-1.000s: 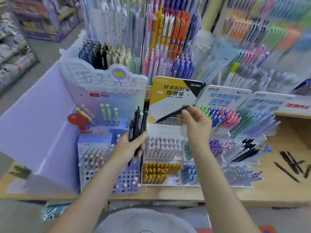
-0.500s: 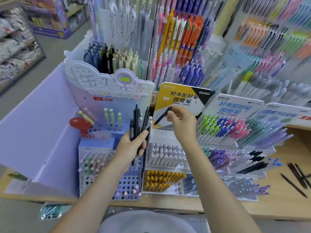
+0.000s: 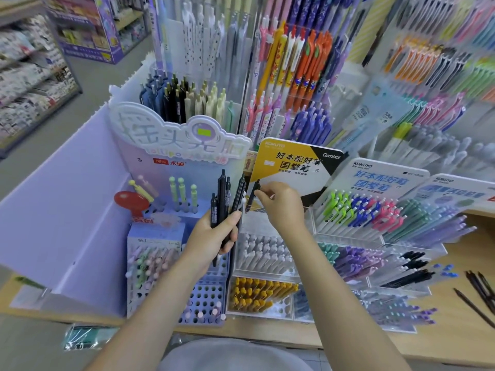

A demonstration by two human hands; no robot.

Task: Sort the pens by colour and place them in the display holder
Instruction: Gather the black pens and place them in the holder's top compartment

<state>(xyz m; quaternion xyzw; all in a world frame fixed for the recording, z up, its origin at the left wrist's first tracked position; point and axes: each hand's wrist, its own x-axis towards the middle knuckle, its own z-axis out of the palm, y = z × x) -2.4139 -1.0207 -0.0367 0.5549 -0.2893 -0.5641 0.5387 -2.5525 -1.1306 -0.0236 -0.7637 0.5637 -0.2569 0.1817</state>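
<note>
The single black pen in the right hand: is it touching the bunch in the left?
Apart. The head view shows a gap between single pen and bunch.

Black pen's (image 3: 251, 195) lower end behind right hand (image 3: 281, 204)

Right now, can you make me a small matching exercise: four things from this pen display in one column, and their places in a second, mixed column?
Things:
1. bundle of black pens
2. single black pen
3. yellow pens
4. loose dark pens

Places:
A. lying on the wooden counter at far right
B. in the clear tray at the front
C. pinched by the right hand
D. held upright in the left hand

Pairs: 1-D, 2-C, 3-B, 4-A
</note>
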